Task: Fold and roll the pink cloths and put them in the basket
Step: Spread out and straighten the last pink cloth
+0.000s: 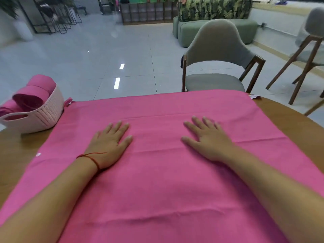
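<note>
Room: pale glossy tiled floor [105, 55], green sofa [215, 30] before a leafy wall, grey chair [217, 62] at the desk's far side. Wooden desk [15, 151] mostly covered by a pink cloth [157, 186], spread flat with faint creases. Pink basket [43, 114] at far left of desk, touching the cloth's corner, holding rolled pink cloths [33, 97]. Left hand [108, 144] and right hand [208, 139] lie palm-down on the cloth, fingers straight and spread, gripping nothing. Red string [91, 157] on the left wrist.

The basket [47, 114], heaped with rolled cloths [31, 99], blocks the surface's [15, 151] far left corner. Bare wood runs along the left edge and far right corner; a chair [215, 50] stands beyond.
</note>
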{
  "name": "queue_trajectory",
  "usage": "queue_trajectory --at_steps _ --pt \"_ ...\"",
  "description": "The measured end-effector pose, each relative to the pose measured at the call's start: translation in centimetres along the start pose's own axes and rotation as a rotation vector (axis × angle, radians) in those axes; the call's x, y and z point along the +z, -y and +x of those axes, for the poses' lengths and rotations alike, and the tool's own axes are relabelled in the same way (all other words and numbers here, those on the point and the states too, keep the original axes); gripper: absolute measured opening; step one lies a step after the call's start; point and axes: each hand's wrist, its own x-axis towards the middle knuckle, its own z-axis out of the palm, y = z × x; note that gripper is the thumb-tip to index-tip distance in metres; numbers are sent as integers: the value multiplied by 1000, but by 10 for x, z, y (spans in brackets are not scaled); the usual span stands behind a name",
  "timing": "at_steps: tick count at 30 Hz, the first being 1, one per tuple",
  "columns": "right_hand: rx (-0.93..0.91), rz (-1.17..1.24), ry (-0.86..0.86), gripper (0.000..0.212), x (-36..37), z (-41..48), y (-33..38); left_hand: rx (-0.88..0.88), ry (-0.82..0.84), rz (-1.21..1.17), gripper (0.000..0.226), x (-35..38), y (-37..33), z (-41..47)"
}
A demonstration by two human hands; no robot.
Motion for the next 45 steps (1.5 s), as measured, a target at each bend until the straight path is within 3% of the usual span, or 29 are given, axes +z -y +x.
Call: queue_trajectory --at_steps 5,7,9,11,14,16,19,25,29,31,33,35,37,41,45 --pt "462 -33 -59 89 -22 -53 -150 -313 -38 51 101 -10 126 -46" --pt "553 -49 -67 78 -28 -69 -154 -427 -46 58 89 -13 129 -57" --pt "472 -112 -157 66 -29 -80 -118 -434 -67 76 76 -17 91 -65" --pt "265 -73 -204 63 -22 -89 -55 -258 -59 6 79 -16 23 -76" --pt "-63 20 -27 74 9 -118 46 72 69 -60 80 2 -87 -117" --pt "-157 21 38 76 27 -145 83 175 81 13 70 16 -126 -148" --pt "-133 -41 -3 73 33 -175 59 150 42 42 69 19 -101 -183" --pt "175 -32 -17 79 25 -222 -59 -170 9 15 100 16 25 -249" --pt "313 -1 -58 75 24 -245 -87 -317 -76 12 84 12 56 -275" --pt "304 -11 -133 67 28 -251 -81 -212 -242 -46 72 10 39 -288" --pt "119 85 -300 55 37 -263 -66 97 -345 -207 53 10 4 -307" --pt "-170 234 -418 39 49 -277 -43 414 -266 -260 40 12 -38 -324" --pt "-363 255 -406 32 56 -292 -18 575 -192 -132 57 24 -68 -330" --pt "-454 74 -325 57 71 -305 10 502 -172 82 103 48 -88 -324" --pt "-417 -56 -290 79 79 -304 19 478 -207 77 105 51 -93 -322"
